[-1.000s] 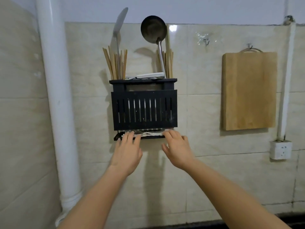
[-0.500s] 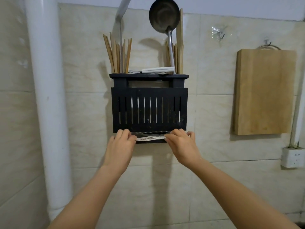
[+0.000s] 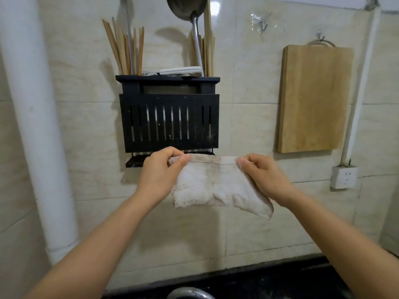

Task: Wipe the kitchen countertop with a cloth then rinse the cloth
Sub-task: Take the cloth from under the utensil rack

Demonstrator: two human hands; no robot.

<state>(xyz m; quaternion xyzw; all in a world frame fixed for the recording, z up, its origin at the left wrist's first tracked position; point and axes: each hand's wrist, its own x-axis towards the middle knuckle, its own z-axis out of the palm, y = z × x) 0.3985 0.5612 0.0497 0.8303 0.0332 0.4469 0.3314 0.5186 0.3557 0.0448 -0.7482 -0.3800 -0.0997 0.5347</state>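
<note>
So the cloth (image 3: 218,184) just came off the little shelf under the black utensil rack (image 3: 169,121). Left hand (image 3: 157,175) and right hand (image 3: 267,178) each pinch a top corner, so it hangs free against the beige wall tiles (image 3: 248,117). Wiping hasn't started; the dark countertop (image 3: 269,283) sits below.

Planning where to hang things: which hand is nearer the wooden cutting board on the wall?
Right. The right hand holds the cloth below-left of the cutting board; the left hand is farther left, under the black rack.
</note>
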